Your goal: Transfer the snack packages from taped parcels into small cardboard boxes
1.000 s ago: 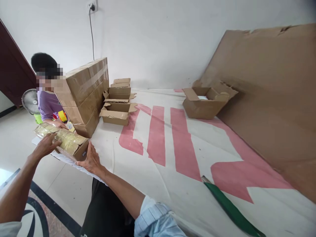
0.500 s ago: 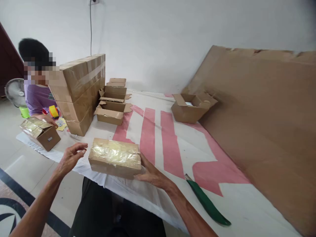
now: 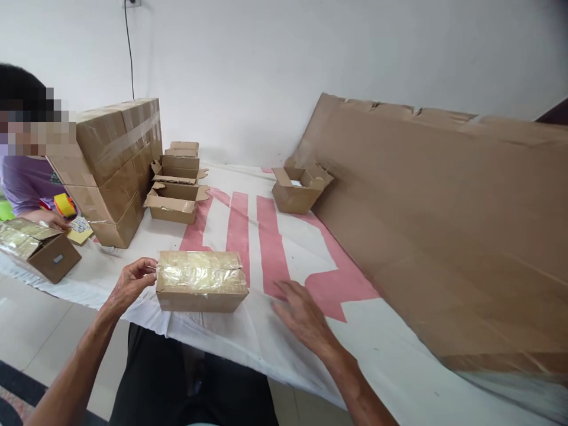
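A closed cardboard box (image 3: 202,281) with shiny clear tape across its top sits near the table's front edge. At its left end is my left hand (image 3: 135,283), fingers curled against the edge and thumb close beneath them. My right hand (image 3: 299,310) is off the box to its right, slightly blurred, with fingers stretched out above the striped cloth and nothing seen in them. The green-handled tool from the earlier frame does not show now.
Stacked taped boxes (image 3: 118,171) stand at left, beside open boxes (image 3: 173,204). Another open box (image 3: 295,192) stands near a large leaning cardboard sheet (image 3: 426,236). A co-worker's hand (image 3: 53,220) is near a taped box (image 3: 51,251) and a yellow tape roll (image 3: 65,205).
My right hand has left the box and moved right. My left hand has come up to the box's left end. The view has swung right, and the green-handled tool is out of sight.
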A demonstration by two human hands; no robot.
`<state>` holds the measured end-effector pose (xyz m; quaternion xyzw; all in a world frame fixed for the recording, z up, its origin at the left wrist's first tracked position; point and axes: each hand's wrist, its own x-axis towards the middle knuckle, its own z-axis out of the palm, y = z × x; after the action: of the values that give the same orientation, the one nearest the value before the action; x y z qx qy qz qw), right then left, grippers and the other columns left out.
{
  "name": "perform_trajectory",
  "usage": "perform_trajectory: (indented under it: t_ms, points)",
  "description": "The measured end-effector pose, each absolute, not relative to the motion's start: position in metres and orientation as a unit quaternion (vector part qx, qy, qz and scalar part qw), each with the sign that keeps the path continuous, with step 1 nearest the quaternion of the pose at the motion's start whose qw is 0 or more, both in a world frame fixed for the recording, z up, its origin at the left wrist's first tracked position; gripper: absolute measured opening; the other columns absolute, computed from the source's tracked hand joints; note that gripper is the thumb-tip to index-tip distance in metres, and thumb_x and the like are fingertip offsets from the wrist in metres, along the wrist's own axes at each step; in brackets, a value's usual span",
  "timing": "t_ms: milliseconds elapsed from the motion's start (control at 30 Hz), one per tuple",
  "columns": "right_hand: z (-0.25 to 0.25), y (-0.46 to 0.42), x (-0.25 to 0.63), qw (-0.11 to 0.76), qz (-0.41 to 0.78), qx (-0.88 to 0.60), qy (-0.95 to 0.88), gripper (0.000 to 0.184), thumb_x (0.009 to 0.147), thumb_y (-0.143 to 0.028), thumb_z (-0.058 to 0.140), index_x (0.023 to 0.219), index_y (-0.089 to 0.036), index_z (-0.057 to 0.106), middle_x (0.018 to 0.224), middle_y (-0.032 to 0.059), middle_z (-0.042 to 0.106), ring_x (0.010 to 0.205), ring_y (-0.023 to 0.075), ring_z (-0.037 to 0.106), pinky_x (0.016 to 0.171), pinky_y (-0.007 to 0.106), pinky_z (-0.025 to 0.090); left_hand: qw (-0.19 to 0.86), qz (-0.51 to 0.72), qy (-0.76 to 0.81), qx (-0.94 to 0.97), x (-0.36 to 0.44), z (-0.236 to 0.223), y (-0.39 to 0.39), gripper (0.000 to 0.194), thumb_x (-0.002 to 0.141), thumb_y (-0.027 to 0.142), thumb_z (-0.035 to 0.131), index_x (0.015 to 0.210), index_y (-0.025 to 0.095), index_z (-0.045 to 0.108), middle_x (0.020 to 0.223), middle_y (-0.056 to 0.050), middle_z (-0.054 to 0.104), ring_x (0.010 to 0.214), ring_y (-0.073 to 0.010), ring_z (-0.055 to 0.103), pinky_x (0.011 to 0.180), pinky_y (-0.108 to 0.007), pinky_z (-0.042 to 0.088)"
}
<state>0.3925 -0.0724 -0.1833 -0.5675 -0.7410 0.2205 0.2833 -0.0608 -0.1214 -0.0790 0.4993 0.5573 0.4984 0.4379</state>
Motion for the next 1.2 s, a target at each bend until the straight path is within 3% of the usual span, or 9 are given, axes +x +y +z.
perform_trajectory:
  t_ms: [167, 333, 433, 600, 700, 800, 867, 967, 1200]
  points:
    - [-0.217, -0.090, 0.448, 0.208, 0.090, -0.679, -0.699, 0.038, 0.094, -0.057, 0.057, 0.111, -0.026, 0.071, 0.109, 0.0148, 0.074, 0.109, 0.0392, 0.068, 0.094, 0.054, 0.058, 0.439, 0.504, 0.558, 0.492, -0.060, -0.082, -0.119, 0.046, 0.068, 0.050, 0.100, 0.099, 0.022, 0.082, 0.103, -0.008, 0.081, 0.097, -0.0258, 0.074, 0.083, -0.034, 0.060]
    - [-0.234, -0.097, 0.456, 0.220, 0.102, -0.698, -0.673, 0.031, 0.092, -0.053, 0.051, 0.100, -0.029, 0.069, 0.104, 0.0133, 0.074, 0.105, 0.0379, 0.071, 0.090, 0.052, 0.060, 0.431, 0.505, 0.559, 0.497, -0.056, -0.076, -0.118, 0.042, 0.066, 0.047, 0.101, 0.098, 0.024, 0.085, 0.131, -0.012, 0.080, 0.121, -0.0327, 0.074, 0.097, -0.040, 0.063]
    - [-0.227, -0.092, 0.450, 0.278, 0.119, -0.700, -0.647, 0.035, 0.091, -0.051, 0.048, 0.102, -0.027, 0.071, 0.105, 0.0150, 0.075, 0.104, 0.0373, 0.072, 0.089, 0.052, 0.060, 0.436, 0.503, 0.557, 0.497, -0.052, -0.071, -0.118, 0.036, 0.066, 0.043, 0.100, 0.095, 0.024, 0.088, 0.142, -0.012, 0.076, 0.131, -0.0352, 0.072, 0.111, -0.044, 0.059]
    - [-0.173, -0.079, 0.418, 0.421, 0.368, -0.668, -0.490, 0.060, 0.087, -0.074, 0.061, 0.114, -0.021, 0.073, 0.078, 0.0061, 0.071, 0.066, 0.0260, 0.067, 0.061, 0.040, 0.057, 0.437, 0.487, 0.558, 0.511, -0.049, -0.066, -0.118, 0.032, 0.070, 0.035, 0.092, 0.100, 0.025, 0.089, 0.150, -0.010, 0.072, 0.139, -0.0364, 0.068, 0.120, -0.046, 0.053]
    - [-0.121, -0.075, 0.382, 0.449, 0.504, -0.546, -0.496, 0.071, 0.087, -0.079, 0.071, 0.128, -0.021, 0.075, 0.079, 0.0033, 0.072, 0.061, 0.0199, 0.064, 0.055, 0.033, 0.054, 0.422, 0.483, 0.561, 0.523, -0.050, -0.071, -0.115, 0.032, 0.076, 0.040, 0.089, 0.103, 0.024, 0.089, 0.151, -0.011, 0.072, 0.135, -0.0360, 0.071, 0.114, -0.046, 0.058]
    - [-0.072, -0.071, 0.342, 0.388, 0.541, -0.462, -0.587, 0.056, 0.085, -0.066, 0.083, 0.120, -0.022, 0.081, 0.079, 0.0012, 0.072, 0.059, 0.0156, 0.063, 0.055, 0.029, 0.055, 0.383, 0.481, 0.564, 0.552, -0.053, -0.081, -0.114, 0.035, 0.078, 0.048, 0.091, 0.102, 0.023, 0.088, 0.145, -0.013, 0.074, 0.125, -0.0332, 0.074, 0.104, -0.042, 0.062]
    - [-0.047, -0.067, 0.318, 0.336, 0.549, -0.408, -0.648, 0.044, 0.090, -0.059, 0.080, 0.110, -0.021, 0.084, 0.078, 0.0012, 0.072, 0.060, 0.0146, 0.063, 0.054, 0.028, 0.054, 0.364, 0.470, 0.569, 0.568, -0.055, -0.085, -0.114, 0.037, 0.079, 0.049, 0.091, 0.105, 0.024, 0.088, 0.146, -0.013, 0.073, 0.121, -0.0314, 0.074, 0.096, -0.039, 0.064]
    - [-0.023, -0.057, 0.287, 0.285, 0.535, -0.344, -0.717, 0.041, 0.098, -0.051, 0.068, 0.123, -0.023, 0.085, 0.078, 0.0005, 0.071, 0.060, 0.0141, 0.059, 0.052, 0.026, 0.048, 0.359, 0.450, 0.580, 0.577, -0.055, -0.084, -0.116, 0.042, 0.078, 0.047, 0.092, 0.114, 0.026, 0.088, 0.152, -0.013, 0.070, 0.125, -0.0331, 0.072, 0.085, -0.035, 0.065]
    - [0.010, -0.037, 0.238, 0.176, 0.413, -0.322, -0.833, 0.025, 0.097, -0.029, 0.063, 0.106, -0.019, 0.083, 0.093, 0.0036, 0.078, 0.080, 0.0176, 0.065, 0.071, 0.030, 0.047, 0.369, 0.456, 0.563, 0.583, -0.052, -0.079, -0.116, 0.047, 0.075, 0.044, 0.094, 0.119, 0.029, 0.090, 0.150, -0.012, 0.072, 0.135, -0.0359, 0.069, 0.096, -0.039, 0.064]
